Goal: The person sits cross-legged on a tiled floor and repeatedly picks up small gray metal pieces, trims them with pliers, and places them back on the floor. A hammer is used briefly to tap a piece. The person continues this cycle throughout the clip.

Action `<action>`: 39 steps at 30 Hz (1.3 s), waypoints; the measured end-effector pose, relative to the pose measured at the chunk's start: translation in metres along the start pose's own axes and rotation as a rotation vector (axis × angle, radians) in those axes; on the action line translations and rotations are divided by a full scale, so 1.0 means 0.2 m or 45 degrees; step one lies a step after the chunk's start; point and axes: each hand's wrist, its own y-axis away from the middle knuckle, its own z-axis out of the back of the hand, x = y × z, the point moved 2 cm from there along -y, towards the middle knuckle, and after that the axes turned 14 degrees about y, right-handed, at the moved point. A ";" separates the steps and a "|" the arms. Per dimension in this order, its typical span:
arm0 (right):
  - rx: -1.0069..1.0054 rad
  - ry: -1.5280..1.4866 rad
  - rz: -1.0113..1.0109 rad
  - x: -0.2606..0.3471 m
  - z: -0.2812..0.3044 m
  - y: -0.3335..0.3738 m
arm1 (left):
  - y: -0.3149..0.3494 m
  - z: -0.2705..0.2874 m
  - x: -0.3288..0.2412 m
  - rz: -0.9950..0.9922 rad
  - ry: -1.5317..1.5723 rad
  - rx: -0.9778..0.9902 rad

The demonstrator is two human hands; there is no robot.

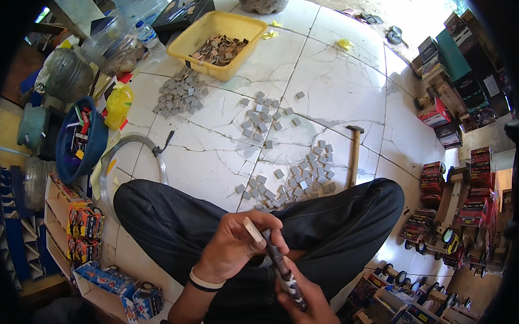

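Observation:
I sit cross-legged on a white tiled floor. My left hand (234,244) pinches a small pale wooden block (253,231) above my lap. My right hand (309,303) grips a camouflage-patterned cutter knife (284,274), its tip touching the block. Several small grey square blocks (296,180) lie scattered on the floor just beyond my knees, with more piles (182,93) farther away.
A yellow tub (195,37) of brown pieces stands at the back. A hammer (354,154) lies to the right. A blue bowl (94,139), plastic jars (112,42) and coiled tube (131,140) sit left. Toy wooden trucks (452,214) and boxes line the right.

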 end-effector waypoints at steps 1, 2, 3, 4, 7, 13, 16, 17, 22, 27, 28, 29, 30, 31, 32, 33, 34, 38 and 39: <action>-0.140 0.403 0.056 0.02 0.00 0.00 | 0.01 0.00 0.00 0.001 0.018 -0.008; -0.205 0.435 0.052 0.04 0.00 0.00 | 0.01 0.00 -0.01 0.003 0.028 -0.016; -0.215 0.469 0.052 0.06 -0.01 -0.01 | 0.01 0.01 -0.01 -0.001 0.030 -0.017; -0.218 0.501 0.048 0.06 -0.01 -0.02 | 0.01 0.01 -0.02 -0.002 0.049 -0.001; -0.173 0.397 0.056 0.07 -0.01 -0.03 | 0.00 0.02 -0.03 -0.009 0.004 0.058; 0.044 0.052 0.108 0.05 0.03 -0.04 | -0.01 0.02 -0.13 -0.143 -0.200 0.144; 0.087 -0.105 0.087 0.03 0.02 -0.05 | -0.02 0.03 -0.14 -0.137 -0.143 -0.026; 0.092 -0.178 0.077 0.03 0.00 -0.06 | -0.02 0.04 -0.13 -0.145 -0.118 -0.084; 0.117 -0.624 0.056 0.00 -0.04 -0.07 | -0.04 0.04 0.02 -0.156 0.261 0.010; 0.163 -0.830 -0.023 -0.02 -0.05 -0.06 | -0.01 0.06 0.10 -0.164 0.323 -0.087; 0.168 -0.834 -0.025 -0.02 -0.06 -0.06 | -0.01 0.06 0.10 -0.171 0.300 -0.084; 0.173 -0.838 -0.025 -0.03 -0.06 -0.07 | -0.01 0.06 0.10 -0.193 0.282 -0.070; 0.177 -0.850 -0.026 -0.03 -0.06 -0.06 | 0.00 0.06 0.10 -0.181 0.265 -0.082; 0.181 -0.863 -0.026 -0.03 -0.07 -0.06 | 0.00 0.06 0.11 -0.184 0.253 -0.083; 0.185 -0.876 -0.025 -0.04 -0.07 -0.06 | 0.00 0.05 0.10 -0.196 0.239 -0.071; 0.181 -0.878 -0.023 -0.04 -0.07 -0.06 | 0.00 0.05 0.10 -0.189 0.244 -0.082; 0.175 -0.879 -0.021 -0.04 -0.07 -0.06 | 0.00 0.04 0.10 -0.191 0.249 -0.080; 0.157 -0.882 0.000 -0.04 -0.07 -0.06 | 0.00 0.02 0.10 -0.213 0.239 -0.085; 0.160 -0.878 -0.007 -0.04 -0.07 -0.06 | 0.00 0.02 0.10 -0.205 0.232 -0.090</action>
